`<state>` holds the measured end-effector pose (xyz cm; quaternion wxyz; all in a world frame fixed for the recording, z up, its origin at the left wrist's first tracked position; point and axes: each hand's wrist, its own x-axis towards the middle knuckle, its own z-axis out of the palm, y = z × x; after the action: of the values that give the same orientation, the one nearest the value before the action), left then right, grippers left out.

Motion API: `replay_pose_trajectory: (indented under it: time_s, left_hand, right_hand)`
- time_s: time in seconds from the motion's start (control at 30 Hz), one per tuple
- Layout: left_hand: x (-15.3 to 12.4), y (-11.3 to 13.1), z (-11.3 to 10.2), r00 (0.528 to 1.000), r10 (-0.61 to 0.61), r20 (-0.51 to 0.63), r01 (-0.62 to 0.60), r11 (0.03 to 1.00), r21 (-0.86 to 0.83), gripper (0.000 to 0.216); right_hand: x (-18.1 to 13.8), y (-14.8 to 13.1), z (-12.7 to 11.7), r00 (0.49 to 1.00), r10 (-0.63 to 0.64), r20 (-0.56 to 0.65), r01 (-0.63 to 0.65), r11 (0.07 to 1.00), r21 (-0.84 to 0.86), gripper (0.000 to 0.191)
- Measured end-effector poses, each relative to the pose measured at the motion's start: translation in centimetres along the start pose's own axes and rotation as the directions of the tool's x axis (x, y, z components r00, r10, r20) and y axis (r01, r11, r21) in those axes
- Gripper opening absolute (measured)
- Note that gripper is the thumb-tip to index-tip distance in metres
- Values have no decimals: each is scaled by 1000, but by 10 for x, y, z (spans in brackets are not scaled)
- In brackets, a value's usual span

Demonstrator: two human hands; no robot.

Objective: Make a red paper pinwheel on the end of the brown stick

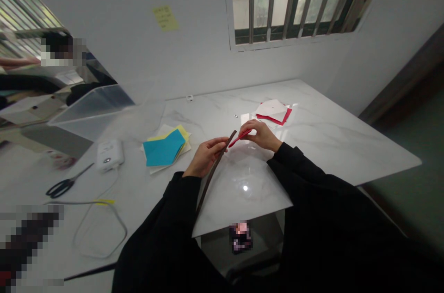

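Note:
My left hand (204,156) pinches a long, thin dark brown strip (212,172) near its upper end; the rest hangs down past my sleeve to the table's front edge. A thin red piece (238,137), seen almost edge-on, is held between the fingers of my right hand (262,135). Its lower tip comes close to the strip; whether they touch I cannot tell. Beyond my right hand lie a white sheet (272,109) and a red sheet (287,117) under it. To the left of my left hand, a blue sheet (163,149) rests on yellow (185,131) and white ones.
Black-handled scissors (59,188), a white box-shaped device (109,154) and a looped grey cable (124,228) lie on the left. A clear plastic bin (99,106) stands behind them, with a person (93,69) beyond. The white tabletop (364,154) meets the wall under a barred window.

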<state>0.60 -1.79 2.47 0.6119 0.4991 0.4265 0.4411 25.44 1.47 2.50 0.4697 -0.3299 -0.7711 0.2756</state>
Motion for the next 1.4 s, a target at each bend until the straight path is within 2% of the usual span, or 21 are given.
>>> replay_pose_trajectory:
  time_s: [0.13, 0.4, 0.87, 1.0, 1.13, 1.23, 1.4]
  left_hand:
    - [-1, -2, -1, 996, -24, 81, 24, 1000, 1, 34]
    - [0, -4, -3, 988, -20, 151, 23, 999, -24, 30]
    - [0, -2, -4, 986, -28, 164, 36, 998, -48, 30]
    - [0, -4, -4, 984, -32, 173, 43, 997, -63, 33]
    - [-2, -3, -3, 982, -25, 188, 33, 999, -41, 34]
    - [-2, -1, -2, 978, -26, 205, 31, 999, -20, 34]
    - [-3, 0, -1, 976, -36, 216, 43, 999, -27, 32]
  right_hand:
    - [0, -1, -3, 1000, -27, 6, 27, 999, -21, 4]
    - [0, 4, -3, 996, -87, 10, 88, 993, -79, 3]
    - [-1, 0, -3, 999, -40, 15, 41, 996, -78, 6]
    - [-1, 3, -3, 998, 51, 21, -51, 999, -8, 13]
    - [-2, 6, -1, 984, 155, 89, -170, 965, 201, 26]
    - [-2, 7, 1, 967, 217, 133, -247, 925, 289, 37]
    - [-2, 8, 3, 962, 213, 172, -263, 897, 355, 39]
